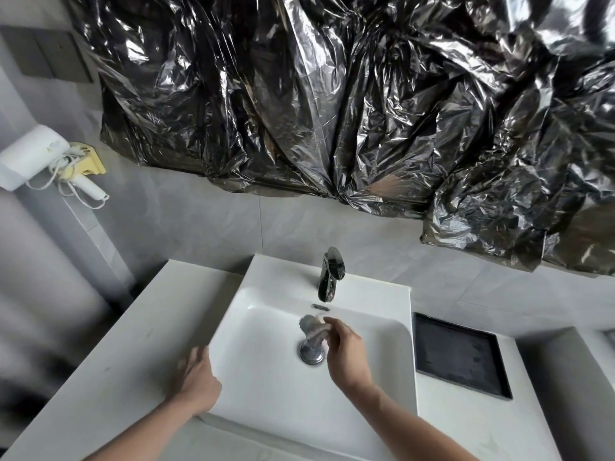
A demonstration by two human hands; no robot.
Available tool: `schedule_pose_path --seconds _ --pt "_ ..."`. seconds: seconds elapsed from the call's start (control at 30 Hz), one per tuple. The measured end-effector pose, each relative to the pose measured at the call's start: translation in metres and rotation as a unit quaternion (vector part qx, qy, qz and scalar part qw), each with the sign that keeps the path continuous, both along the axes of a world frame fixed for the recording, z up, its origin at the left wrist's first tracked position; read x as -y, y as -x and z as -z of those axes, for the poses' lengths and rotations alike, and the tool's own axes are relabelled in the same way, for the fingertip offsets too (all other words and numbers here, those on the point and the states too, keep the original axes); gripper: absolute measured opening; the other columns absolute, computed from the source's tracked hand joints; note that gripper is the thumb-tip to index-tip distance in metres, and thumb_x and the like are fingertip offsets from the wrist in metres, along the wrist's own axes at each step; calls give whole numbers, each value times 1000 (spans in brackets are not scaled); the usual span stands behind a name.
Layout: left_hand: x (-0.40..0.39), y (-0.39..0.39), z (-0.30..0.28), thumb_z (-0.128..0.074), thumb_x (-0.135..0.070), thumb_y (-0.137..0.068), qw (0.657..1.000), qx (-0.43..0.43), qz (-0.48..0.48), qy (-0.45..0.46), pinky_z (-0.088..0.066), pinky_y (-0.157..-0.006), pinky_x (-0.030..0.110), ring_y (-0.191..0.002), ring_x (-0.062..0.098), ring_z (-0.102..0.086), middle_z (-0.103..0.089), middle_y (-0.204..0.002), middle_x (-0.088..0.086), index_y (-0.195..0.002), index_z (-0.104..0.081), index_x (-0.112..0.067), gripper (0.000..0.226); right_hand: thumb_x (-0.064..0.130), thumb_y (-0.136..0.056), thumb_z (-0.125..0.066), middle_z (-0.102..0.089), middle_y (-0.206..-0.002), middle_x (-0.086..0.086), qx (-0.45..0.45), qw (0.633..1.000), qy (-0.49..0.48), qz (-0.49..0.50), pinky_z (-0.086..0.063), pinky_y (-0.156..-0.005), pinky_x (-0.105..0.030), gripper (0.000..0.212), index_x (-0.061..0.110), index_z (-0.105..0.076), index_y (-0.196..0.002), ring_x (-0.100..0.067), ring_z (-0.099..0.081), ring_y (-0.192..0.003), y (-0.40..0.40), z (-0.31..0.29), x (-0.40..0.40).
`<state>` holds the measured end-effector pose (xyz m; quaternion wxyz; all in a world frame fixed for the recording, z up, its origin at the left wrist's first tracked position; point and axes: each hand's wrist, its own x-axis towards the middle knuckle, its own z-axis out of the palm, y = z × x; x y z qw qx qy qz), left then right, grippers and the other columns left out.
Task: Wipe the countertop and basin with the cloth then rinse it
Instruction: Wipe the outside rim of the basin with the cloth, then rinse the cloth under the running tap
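A white square basin (pixel 266 387) sits on a white countertop (pixel 126 344). My right hand (pixel 347 352) is inside the basin and holds a small grey cloth (pixel 312 329) just above the chrome drain (pixel 311 354), below the spout of the chrome tap (pixel 331 274). The cloth is blurred. My left hand (pixel 196 380) rests on the basin's left rim with its fingers relaxed and holds nothing.
A dark rectangular recess (pixel 461 356) is set into the counter right of the basin. Crinkled black plastic sheeting (pixel 332 101) covers the wall above. A white hair dryer (pixel 36 158) hangs on the left wall.
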<state>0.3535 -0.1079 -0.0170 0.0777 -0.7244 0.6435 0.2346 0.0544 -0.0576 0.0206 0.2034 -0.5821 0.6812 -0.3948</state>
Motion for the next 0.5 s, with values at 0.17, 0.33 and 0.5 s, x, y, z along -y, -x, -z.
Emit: schedule_pose_path --seconds 0.17,0.33,0.5 --pt "13 58 -47 -57 -28 -93 970 -201 49 128 -34 -113 30 -138 17 -42 -42 -151 -10 -147 -46 -25 55 19 -100 -53 -76 -80 16 29 990 -115 75 -53 -73 -32 26 39 -66 -90 -8 -70 -78 31 20 -38" --pt "40 144 -122 -61 -33 -92 930 -349 59 99 -48 -98 29 -110 14 -63 -65 -123 -11 -128 -61 -30 36 34 -101 -59 -76 -77 14 52 984 -135 103 -55 -76 -30 23 27 -76 -87 -5 -70 -75 51 -2 -46" --pt "68 206 -150 -56 -38 -89 915 -403 28 -13 -48 -61 29 -72 21 -64 -70 -94 3 -94 -64 -27 14 35 -102 -58 -68 -84 7 66 987 -104 105 -51 -83 -29 31 32 -78 -79 -4 -63 -94 59 -25 -49"
